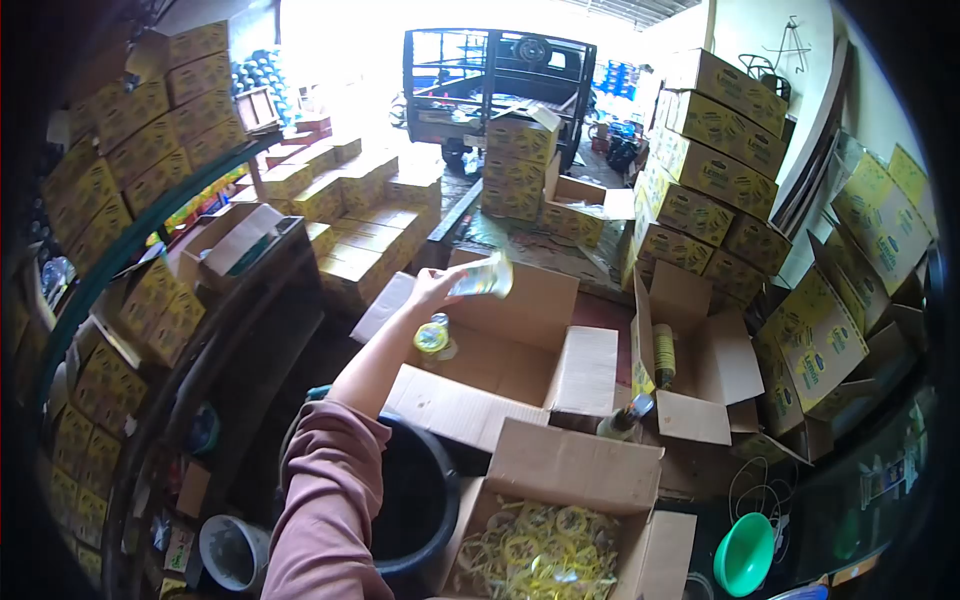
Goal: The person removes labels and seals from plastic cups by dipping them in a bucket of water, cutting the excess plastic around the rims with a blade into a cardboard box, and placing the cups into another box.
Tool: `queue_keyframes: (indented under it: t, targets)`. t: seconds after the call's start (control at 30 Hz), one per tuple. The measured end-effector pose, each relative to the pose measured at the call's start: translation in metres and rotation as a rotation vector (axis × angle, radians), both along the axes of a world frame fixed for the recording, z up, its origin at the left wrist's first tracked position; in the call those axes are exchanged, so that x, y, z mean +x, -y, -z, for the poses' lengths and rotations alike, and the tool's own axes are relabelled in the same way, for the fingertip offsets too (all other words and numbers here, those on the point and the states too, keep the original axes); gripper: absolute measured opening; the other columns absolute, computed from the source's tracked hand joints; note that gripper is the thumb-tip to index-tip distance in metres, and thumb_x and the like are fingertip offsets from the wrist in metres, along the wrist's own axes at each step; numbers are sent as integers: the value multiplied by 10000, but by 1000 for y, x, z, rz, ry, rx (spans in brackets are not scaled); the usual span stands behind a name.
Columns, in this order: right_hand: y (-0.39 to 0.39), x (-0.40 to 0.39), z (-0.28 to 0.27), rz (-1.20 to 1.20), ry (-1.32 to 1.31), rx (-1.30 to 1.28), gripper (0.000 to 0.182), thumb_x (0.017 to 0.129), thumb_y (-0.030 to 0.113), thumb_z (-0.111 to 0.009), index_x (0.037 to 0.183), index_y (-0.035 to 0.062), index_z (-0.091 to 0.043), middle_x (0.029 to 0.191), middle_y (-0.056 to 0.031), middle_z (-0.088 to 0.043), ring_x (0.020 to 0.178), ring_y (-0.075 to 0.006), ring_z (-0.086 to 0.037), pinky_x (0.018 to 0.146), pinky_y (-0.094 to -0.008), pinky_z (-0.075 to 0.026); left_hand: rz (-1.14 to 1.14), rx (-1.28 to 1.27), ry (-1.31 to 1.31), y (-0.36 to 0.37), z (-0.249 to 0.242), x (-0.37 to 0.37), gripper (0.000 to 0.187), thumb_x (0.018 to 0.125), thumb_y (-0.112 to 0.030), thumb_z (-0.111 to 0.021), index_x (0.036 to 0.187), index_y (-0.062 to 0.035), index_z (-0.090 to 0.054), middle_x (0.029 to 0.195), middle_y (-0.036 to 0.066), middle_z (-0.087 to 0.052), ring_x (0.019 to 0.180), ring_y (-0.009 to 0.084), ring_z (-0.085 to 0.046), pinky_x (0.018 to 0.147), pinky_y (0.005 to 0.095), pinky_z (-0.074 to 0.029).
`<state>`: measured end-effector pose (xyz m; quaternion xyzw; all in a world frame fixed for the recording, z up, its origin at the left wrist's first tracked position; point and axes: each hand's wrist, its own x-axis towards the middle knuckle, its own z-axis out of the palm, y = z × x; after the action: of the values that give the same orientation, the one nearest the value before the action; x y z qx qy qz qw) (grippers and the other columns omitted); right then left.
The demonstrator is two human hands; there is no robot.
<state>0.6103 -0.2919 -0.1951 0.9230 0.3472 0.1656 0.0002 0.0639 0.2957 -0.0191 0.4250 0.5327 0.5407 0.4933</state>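
Note:
My left hand [434, 289] reaches out over a large open cardboard box [520, 295], fingers closed round a clear plastic cup [484, 278] with yellow-green print. Motion blurs the cup, and it is tilted sideways. Inside that box, below my wrist, stand a few clear containers with yellow-green tops [432, 338] at the left side. Nearer to me, a second open box [575, 458] holds a tangle of yellow plastic rings and strips [545, 545]. My right hand is out of view.
A dark bucket [452, 480] stands below my forearm. An open box [728, 360] at the right holds a stack of yellow-rimmed items [664, 355]. A capped bottle [625, 418] is between boxes. Stacked yellow cartons [715, 150], a green bowl [743, 553] and a truck [500, 85] surround the area.

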Motion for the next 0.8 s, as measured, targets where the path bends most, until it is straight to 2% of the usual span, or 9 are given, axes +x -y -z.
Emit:
queue_keyframes:
  t: [0.03,0.1,0.2,0.3,0.37,0.47,0.6,0.7,0.8]
  targets:
    - [-10,-18,-30,240,-284,-192,233,753,147,-605,965,65,-653,985,-178,-591,931,-333,-555,821,-402,-454,181,-10,209,24,-18,-11,503,799,-254,-657,1113,33,-387,1009,148,-504,922,216,-566,792,324,-528]
    - [14,-10,16,-299,493,285,501,702,286,-686,1152,111,-556,1215,-189,-462,1099,-264,-477,953,-413,-361,188,-99,558,90,-57,-11,492,822,-245,-624,1161,27,-396,1054,151,-504,928,218,-562,825,338,-516]
    - [-3,-35,-40,-93,-74,155,352,709,377,-663,598,43,-647,607,-172,-599,575,-349,-560,564,-433,-450,621,-78,879,164,-63,-42,467,849,-262,-568,1203,-2,-406,1081,154,-519,925,233,-571,869,379,-490]
    - [7,-4,3,-115,-348,251,382,678,90,-654,1059,92,-627,792,-156,-542,780,-307,-561,775,-385,-449,663,61,815,266,-72,-41,429,825,-225,-524,1171,6,-420,1029,141,-556,962,295,-573,914,451,-442]
    - [2,-33,2,-294,-24,408,652,670,20,-662,1275,126,-444,1074,-175,-486,890,-321,-543,777,-379,-453,625,38,808,315,-51,-45,407,789,-159,-534,1157,-17,-432,1008,99,-550,991,248,-555,897,446,-453]
    - [5,-37,0,-182,-406,573,448,707,-50,-491,1133,73,-557,687,-161,-593,669,-302,-596,659,-398,-470,376,128,575,382,-1,-52,387,808,-194,-567,1140,-33,-451,1016,81,-536,928,194,-560,780,381,-504]
    - [20,-37,7,-77,-440,512,469,679,-92,-483,1112,62,-572,887,-178,-607,831,-322,-589,763,-394,-461,133,180,441,402,43,-53,297,841,-229,-603,1047,-63,-468,851,58,-570,724,119,-576,579,259,-502]
    - [29,-68,-7,-78,1,443,529,691,-47,-559,1198,92,-492,1107,-181,-500,996,-327,-515,891,-410,-399,-59,268,366,395,63,-53,336,851,-218,-598,1111,-60,-456,914,76,-585,786,124,-577,672,238,-488]
    - [31,-106,-21,-51,-383,625,209,761,126,-648,931,22,-584,954,-123,-585,832,-238,-570,750,-350,-453,-151,380,243,394,78,-47,387,833,-150,-621,1156,-57,-428,987,84,-579,835,123,-573,747,241,-473]
